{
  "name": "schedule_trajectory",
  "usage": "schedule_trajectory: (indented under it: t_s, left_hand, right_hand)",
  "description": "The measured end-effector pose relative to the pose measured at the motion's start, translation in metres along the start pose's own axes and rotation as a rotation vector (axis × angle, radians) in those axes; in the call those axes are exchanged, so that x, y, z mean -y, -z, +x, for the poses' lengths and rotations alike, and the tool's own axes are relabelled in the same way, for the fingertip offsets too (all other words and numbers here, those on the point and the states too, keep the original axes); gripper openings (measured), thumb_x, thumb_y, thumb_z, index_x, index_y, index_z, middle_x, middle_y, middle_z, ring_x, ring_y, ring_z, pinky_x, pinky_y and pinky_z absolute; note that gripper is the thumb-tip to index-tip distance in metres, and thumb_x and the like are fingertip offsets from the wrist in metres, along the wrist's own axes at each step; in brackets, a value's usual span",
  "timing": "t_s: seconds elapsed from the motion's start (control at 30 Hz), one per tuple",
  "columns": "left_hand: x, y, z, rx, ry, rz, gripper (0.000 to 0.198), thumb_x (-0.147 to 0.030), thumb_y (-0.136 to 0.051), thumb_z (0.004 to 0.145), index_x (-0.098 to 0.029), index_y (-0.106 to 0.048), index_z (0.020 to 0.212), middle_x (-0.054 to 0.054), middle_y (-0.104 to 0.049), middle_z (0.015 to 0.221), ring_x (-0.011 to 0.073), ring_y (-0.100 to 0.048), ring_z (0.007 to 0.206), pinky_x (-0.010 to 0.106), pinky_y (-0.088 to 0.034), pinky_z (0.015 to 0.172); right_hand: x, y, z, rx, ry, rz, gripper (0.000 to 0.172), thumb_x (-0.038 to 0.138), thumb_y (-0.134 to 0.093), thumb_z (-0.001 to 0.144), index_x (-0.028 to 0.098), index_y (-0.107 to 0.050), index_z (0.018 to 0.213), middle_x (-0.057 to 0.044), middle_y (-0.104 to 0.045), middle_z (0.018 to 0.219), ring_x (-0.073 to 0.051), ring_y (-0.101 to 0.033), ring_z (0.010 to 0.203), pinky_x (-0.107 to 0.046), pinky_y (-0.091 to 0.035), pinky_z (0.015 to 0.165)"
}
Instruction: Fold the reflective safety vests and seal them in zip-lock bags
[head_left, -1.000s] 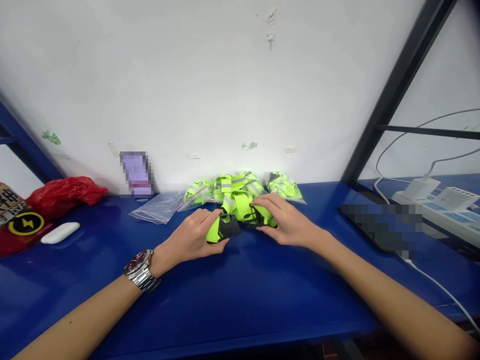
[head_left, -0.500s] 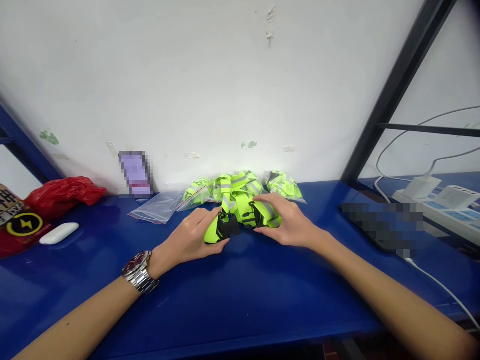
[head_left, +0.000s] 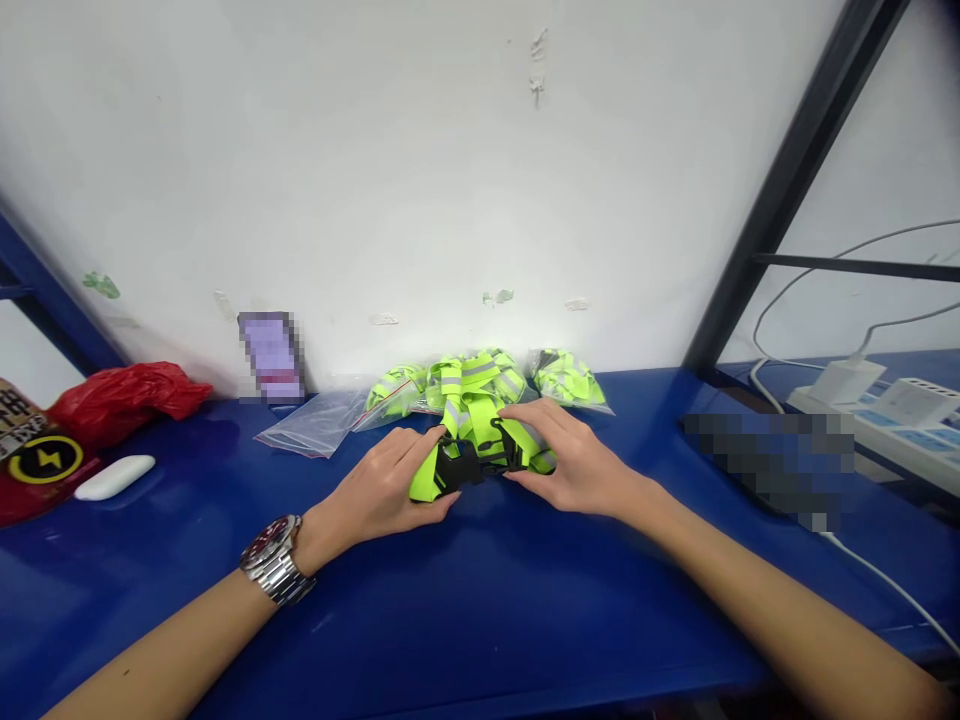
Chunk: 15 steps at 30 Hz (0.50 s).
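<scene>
A fluorescent yellow-green reflective strap (head_left: 451, 385) with grey stripes lies bunched before me. My left hand (head_left: 382, 485), a steel watch on its wrist, is closed on the strap end with the black socket half (head_left: 456, 468) of a side-release buckle. Opposite it, my right hand (head_left: 574, 462) pinches the black pronged half (head_left: 513, 447), strap behind it. The two halves face each other with their tips very close; whether they touch I cannot tell. Behind the hands sits more of the folded strap material.
Bagged yellow-green straps (head_left: 570, 382) lie by the wall, near a clear zip bag (head_left: 311, 422). On the left are a propped phone (head_left: 271, 355), red plastic bag (head_left: 131, 400) and white case (head_left: 115, 478). A dark blurred device (head_left: 765, 465) and power strip (head_left: 892, 420) stand right.
The buckle halves have come closer together, with the pronged half turned more toward the socket half. Both hands keep their hold. The whole view has shifted slightly.
</scene>
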<state>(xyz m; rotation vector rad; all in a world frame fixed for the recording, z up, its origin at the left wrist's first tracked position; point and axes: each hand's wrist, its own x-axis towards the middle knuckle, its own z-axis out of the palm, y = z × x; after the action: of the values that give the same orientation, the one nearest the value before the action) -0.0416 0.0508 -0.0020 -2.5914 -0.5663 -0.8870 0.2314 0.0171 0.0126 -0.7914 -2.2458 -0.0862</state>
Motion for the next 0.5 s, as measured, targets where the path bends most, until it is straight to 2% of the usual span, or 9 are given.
schedule_trajectory:
  t_s: [0.23, 0.5]
  left_hand:
    - [-0.0014, 0.0015, 0.0015, -0.017, -0.015, 0.004, 0.067, -0.034, -0.064, 0.082, -0.009, -0.036, 0.137, 0.009, -0.060, 0.087, 0.0213, -0.059, 0.078, 0.035, -0.053, 0.072]
    - [-0.0030, 0.0012, 0.0011, 0.019, -0.053, 0.042, 0.065, -0.037, -0.062, 0.084, -0.006, -0.036, 0.136, 0.012, -0.062, 0.086, 0.0223, -0.059, 0.076, 0.035, -0.053, 0.068]
  right_hand:
    - [0.0010, 0.0007, 0.0003, 0.016, 0.007, -0.015, 0.058, 0.018, -0.066, 0.080, 0.019, -0.040, 0.132, -0.014, -0.057, 0.121, -0.028, -0.053, 0.112, -0.046, -0.050, 0.093]
    - [0.0074, -0.0029, 0.0001, 0.099, 0.078, -0.107, 0.061, 0.014, -0.063, 0.081, 0.018, -0.037, 0.136, -0.014, -0.058, 0.116, -0.029, -0.052, 0.107, -0.046, -0.050, 0.091]
